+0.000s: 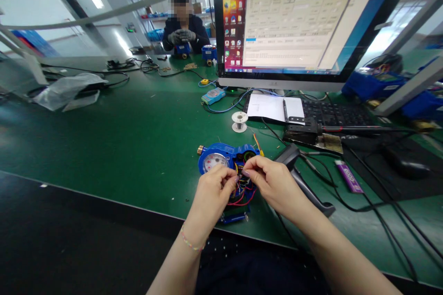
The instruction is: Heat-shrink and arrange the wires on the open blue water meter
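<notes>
A blue water meter lies near the table's front edge, its round dial facing up and a brass fitting sticking out at the left. Its wiring compartment is open, with red, yellow and black wires spilling out. Over these wires my left hand pinches with thumb and forefinger. Close beside it my right hand pinches too, the fingertips of both hands almost meeting. They seem to grip thin wires, though the ends are too small to make out. A blue cylinder lies at the table edge below.
A solder spool stands behind the meter. To the right lie a black handheld scanner, a purple box, cables and a keyboard. A monitor stands at the back. Across the table a gloved person handles another blue meter.
</notes>
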Available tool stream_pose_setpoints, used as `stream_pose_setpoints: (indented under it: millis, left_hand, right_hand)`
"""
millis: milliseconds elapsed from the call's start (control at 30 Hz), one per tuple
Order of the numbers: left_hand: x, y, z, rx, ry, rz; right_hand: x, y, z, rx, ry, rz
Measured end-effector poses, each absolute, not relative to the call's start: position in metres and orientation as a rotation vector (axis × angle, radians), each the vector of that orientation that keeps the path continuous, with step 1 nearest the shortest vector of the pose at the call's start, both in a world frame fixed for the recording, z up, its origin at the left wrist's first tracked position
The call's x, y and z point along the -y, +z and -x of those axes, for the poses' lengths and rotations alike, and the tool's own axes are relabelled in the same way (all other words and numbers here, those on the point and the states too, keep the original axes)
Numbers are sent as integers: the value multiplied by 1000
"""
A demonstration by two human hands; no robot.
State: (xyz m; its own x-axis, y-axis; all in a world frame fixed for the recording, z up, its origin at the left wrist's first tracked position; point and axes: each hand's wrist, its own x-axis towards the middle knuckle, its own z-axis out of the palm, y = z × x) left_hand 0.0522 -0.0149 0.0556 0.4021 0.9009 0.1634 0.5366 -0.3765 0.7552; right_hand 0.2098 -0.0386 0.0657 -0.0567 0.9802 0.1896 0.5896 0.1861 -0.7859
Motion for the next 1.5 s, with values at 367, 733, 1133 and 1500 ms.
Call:
stream_pose_setpoints:
  millis: [367,733,1133,1500]
  left_hand:
    - [22,50,-50,-1248,916,-1880]
    - [26,51,-49,-1176,950,-1912]
    - [26,47,-51,-1182,920,-2065]
    - [14,27,-32,-1389,572,-1871]
  right_hand:
    - [47,66,-213,1806,661,1645]
    - [48,64,-214,1797,720,1534]
    - [52,59,-211,1778,680,1386]
    - [75,61,-331,1279,-20,2530]
